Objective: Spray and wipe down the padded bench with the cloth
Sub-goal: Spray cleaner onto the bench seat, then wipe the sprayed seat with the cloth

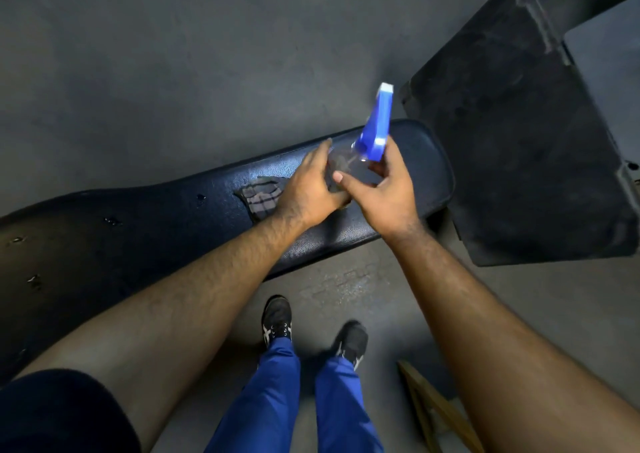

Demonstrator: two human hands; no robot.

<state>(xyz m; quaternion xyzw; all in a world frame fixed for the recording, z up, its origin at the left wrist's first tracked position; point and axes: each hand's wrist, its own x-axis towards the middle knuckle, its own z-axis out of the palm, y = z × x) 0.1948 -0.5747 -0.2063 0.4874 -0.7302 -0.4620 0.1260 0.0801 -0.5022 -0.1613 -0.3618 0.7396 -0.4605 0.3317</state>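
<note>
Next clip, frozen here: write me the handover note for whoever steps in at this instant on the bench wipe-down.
Left hand: holds the clear body of the spray bottle; the checked cloth lies partly under it on the padded bench.
Right hand: holds the bottle near its blue trigger head.
Done: cannot tell whether the bench has been sprayed; its top shows a sheen.
Left: spray as needed, then wipe the whole bench with the cloth.

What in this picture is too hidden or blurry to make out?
Head view:
- Cloth: partly under the left hand.
- Spray bottle: clear body blurred, covered by both hands; liquid level unreadable. Right hand holds it.
- Bench: left end cut off by the frame; underside and legs unseen.
</note>
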